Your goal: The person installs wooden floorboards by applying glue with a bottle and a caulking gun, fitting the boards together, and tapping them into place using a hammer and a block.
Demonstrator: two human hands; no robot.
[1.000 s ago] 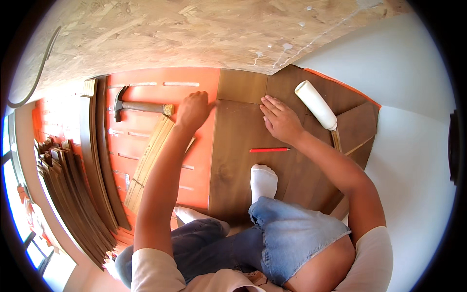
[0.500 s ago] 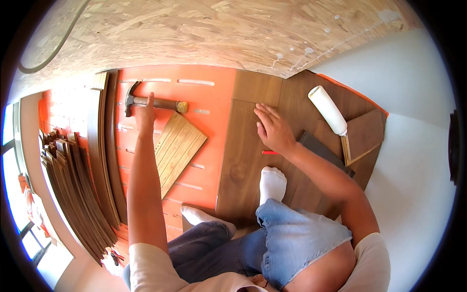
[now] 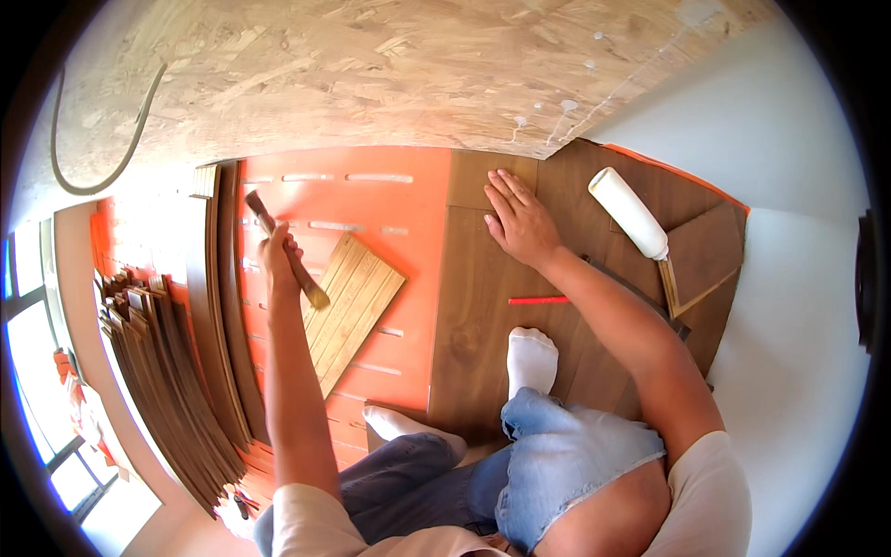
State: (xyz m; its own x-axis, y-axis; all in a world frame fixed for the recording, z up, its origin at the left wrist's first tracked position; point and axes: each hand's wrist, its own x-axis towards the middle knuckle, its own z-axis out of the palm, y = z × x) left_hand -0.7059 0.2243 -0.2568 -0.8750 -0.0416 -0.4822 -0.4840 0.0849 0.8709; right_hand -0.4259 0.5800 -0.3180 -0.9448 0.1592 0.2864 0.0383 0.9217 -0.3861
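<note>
Far left: one fanned pile of dark brown wooden planks (image 3: 172, 395), overlap too tight to count. Right of it, at least two long brown boards (image 3: 212, 306) along the left edge of the orange slotted underlay sheet (image 3: 418, 218).

Left hand (image 3: 277, 255): fingers wrapped around the handle of one hammer with a brown handle and pale-yellow butt (image 3: 303, 277), over the sheet's left part. Long axis slants, head far-left, butt near-right, oblique to the laid floor's left edge. Left hand grips nearer the head; right hand well apart. Butt overlaps one pale grooved wooden board (image 3: 357, 302); contact can't be told.

Right hand (image 3: 524, 223): empty, palm down, fingers nearly together, at the far-left corner of the laid dark brown plank floor (image 3: 473, 278).

On that floor: one red pencil (image 3: 538, 301), one dark bar (image 3: 606, 273) partly under the forearm, one white cylindrical bottle (image 3: 626, 209), one brown angled offcut (image 3: 701, 251) near the right edge.
</note>
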